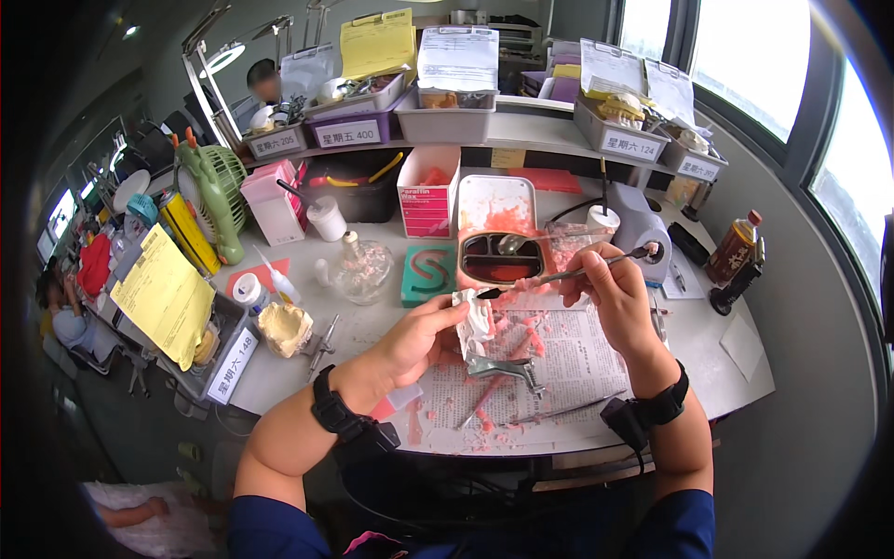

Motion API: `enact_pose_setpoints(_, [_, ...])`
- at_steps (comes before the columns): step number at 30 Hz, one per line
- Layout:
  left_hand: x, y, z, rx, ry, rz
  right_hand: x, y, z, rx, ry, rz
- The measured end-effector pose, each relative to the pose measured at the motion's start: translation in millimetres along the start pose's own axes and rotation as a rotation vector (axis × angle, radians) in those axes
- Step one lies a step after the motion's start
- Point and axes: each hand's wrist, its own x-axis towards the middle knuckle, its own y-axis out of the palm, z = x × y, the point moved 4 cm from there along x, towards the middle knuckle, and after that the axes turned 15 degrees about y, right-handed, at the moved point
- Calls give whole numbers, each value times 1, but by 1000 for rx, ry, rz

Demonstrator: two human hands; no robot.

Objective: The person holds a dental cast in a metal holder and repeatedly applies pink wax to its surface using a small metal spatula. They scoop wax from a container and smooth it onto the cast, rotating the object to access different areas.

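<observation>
My left hand (410,347) grips a white plaster dental cast (478,321) at the middle of the bench, with a metal articulator (507,369) below it. In my right hand (613,291), closed like a pen grip, is a wax knife (563,277) with pink wax on it. Its dark tip points left and lies at the cast's upper edge; whether it touches cannot be made out. Just beyond the hands stands a wax pot (465,279) with dark compartments and reddish wax inside. Beneath them, pink wax scraps (531,343) litter a newspaper sheet (582,359).
Left of the cast are a yellowish dental model (284,328), a glass spirit burner (358,270) and a green block (428,273). A pink-and-white box (429,200) stands behind. A bottle (734,247) is at right. Labelled bins (447,126) line the shelf. Another person (70,321) sits far left.
</observation>
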Motion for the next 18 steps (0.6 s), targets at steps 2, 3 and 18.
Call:
enact_pose_setpoints(2, [0, 2, -1, 0, -3, -8, 0, -4, -1, 65, -10, -1])
enact_pose_setpoints(3, [0, 0, 1, 2, -1, -19, 0, -5, -2, 99, -16, 0])
enact_pose_setpoints(18, [1, -4, 2, 4, 25, -9, 1, -6, -4, 118, -61, -17])
